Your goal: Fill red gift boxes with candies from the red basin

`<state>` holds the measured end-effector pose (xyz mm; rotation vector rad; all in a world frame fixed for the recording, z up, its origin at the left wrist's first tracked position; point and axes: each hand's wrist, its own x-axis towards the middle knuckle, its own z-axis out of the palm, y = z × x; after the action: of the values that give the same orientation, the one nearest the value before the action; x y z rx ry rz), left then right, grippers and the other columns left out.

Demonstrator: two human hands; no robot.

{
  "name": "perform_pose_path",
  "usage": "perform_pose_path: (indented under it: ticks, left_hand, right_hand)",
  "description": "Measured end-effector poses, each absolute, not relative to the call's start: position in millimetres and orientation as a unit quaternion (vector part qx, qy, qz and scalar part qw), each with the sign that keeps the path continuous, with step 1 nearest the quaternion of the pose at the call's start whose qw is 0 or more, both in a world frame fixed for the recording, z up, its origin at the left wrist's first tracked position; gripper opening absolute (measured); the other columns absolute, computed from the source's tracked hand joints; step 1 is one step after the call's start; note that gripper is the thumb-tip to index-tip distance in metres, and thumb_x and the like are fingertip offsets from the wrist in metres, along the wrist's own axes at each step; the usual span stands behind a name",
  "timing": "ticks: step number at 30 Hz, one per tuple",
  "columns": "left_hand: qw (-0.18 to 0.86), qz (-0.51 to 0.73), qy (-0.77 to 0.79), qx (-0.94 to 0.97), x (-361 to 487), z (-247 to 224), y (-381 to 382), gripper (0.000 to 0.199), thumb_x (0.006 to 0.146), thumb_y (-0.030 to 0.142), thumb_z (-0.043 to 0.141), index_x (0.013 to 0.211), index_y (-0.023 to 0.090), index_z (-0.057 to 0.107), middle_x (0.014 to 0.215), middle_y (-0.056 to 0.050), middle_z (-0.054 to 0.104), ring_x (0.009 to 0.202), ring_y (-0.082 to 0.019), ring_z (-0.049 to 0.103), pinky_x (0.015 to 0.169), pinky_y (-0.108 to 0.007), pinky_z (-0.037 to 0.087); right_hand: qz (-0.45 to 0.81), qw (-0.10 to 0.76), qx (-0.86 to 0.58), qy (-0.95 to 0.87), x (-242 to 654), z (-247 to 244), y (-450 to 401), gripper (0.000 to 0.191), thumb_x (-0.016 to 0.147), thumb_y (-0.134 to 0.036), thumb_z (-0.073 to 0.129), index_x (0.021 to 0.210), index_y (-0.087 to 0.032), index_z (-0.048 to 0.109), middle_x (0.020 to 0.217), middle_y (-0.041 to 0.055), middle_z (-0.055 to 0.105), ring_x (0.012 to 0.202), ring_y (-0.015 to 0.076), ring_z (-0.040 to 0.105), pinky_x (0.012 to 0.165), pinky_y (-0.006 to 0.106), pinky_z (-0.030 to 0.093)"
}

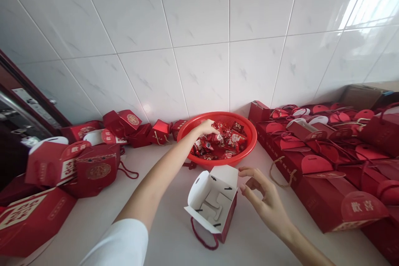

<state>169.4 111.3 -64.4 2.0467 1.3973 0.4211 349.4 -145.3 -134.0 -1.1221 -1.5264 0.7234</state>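
Note:
My left hand (208, 128) reaches into a red plastic basket (247, 149), its fingers closed on a small red candy packet (220, 137). More red-wrapped candy packets (237, 137) lie around it in the basket. In front of the basket stands a gift box (209, 200) with its lid flaps up. It is white inside and red outside, with bare card at the bottom and a dark red cord handle (204, 237) hanging down its near side. My right hand (262, 195) is at the box's right edge, fingers curved and apart, holding nothing. Whether its fingertips touch the flap is unclear.
Many red gift boxes (324, 195) stand packed together on the right of the table (168, 224). Other red boxes (98, 170) lie in loose piles on the left. A tiled wall (202, 75) runs behind, and a brown cardboard box (361, 95) sits at the back right.

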Motion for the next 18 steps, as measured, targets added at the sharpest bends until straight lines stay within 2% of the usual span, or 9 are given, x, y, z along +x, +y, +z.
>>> perform_pose_path:
  ticks: [4, 10, 14, 16, 18]
  left_hand:
    - [0.264, 0.090, 0.522, 0.806, 181.2, -65.0, 104.9, 0.031, 0.046, 0.015, 0.086, 0.054, 0.020, 0.057, 0.052, 0.004, 0.054, 0.060, -0.017, 0.055, 0.058, -0.026, 0.038]
    - [0.200, -0.040, 0.495, 0.844, 198.3, -60.6, 90.2, 0.035, 0.050, 0.023, 0.087, 0.048, 0.021, 0.053, 0.054, 0.001, 0.055, 0.058, -0.018, 0.053, 0.058, -0.029, 0.035]
    - [0.215, -0.042, 0.476, 0.852, 197.5, -61.2, 90.7, 0.043, 0.042, 0.020, 0.092, 0.044, 0.021, 0.049, 0.047, 0.005, 0.049, 0.054, -0.016, 0.049, 0.054, -0.028, 0.031]
    - [0.246, -0.002, 0.480, 0.842, 193.8, -61.3, 94.7, 0.045, 0.040, 0.017, 0.091, 0.043, 0.020, 0.046, 0.045, 0.006, 0.046, 0.052, -0.014, 0.047, 0.053, -0.028, 0.030]
    - [0.310, 0.074, 0.498, 0.806, 189.2, -59.7, 99.6, 0.043, 0.042, 0.018, 0.091, 0.045, 0.019, 0.048, 0.046, 0.006, 0.049, 0.051, -0.012, 0.047, 0.052, -0.027, 0.032]
  right_hand:
    - [0.295, 0.531, -0.463, -0.645, 349.0, -133.8, -144.8, 0.020, 0.093, -0.038, 0.058, 0.103, -0.022, 0.065, 0.111, 0.0076, 0.068, 0.063, 0.0123, 0.061, 0.064, 0.028, 0.053]
    - [0.280, 0.531, -0.454, -0.659, 348.7, -133.7, -146.3, 0.017, 0.094, -0.036, 0.057, 0.102, -0.023, 0.065, 0.110, 0.0065, 0.067, 0.063, 0.0123, 0.061, 0.065, 0.028, 0.054]
    - [0.272, 0.526, -0.455, -0.664, 348.3, -132.8, -146.5, 0.017, 0.094, -0.035, 0.057, 0.101, -0.023, 0.066, 0.109, 0.0067, 0.067, 0.064, 0.0125, 0.062, 0.065, 0.028, 0.054]
    - [0.271, 0.525, -0.457, -0.665, 348.4, -132.4, -146.6, 0.017, 0.094, -0.035, 0.057, 0.101, -0.022, 0.066, 0.109, 0.0070, 0.067, 0.064, 0.0124, 0.062, 0.066, 0.028, 0.054]
    - [0.270, 0.524, -0.458, -0.665, 348.9, -132.3, -146.7, 0.017, 0.094, -0.035, 0.057, 0.100, -0.022, 0.067, 0.110, 0.0071, 0.067, 0.064, 0.0124, 0.062, 0.066, 0.029, 0.054]
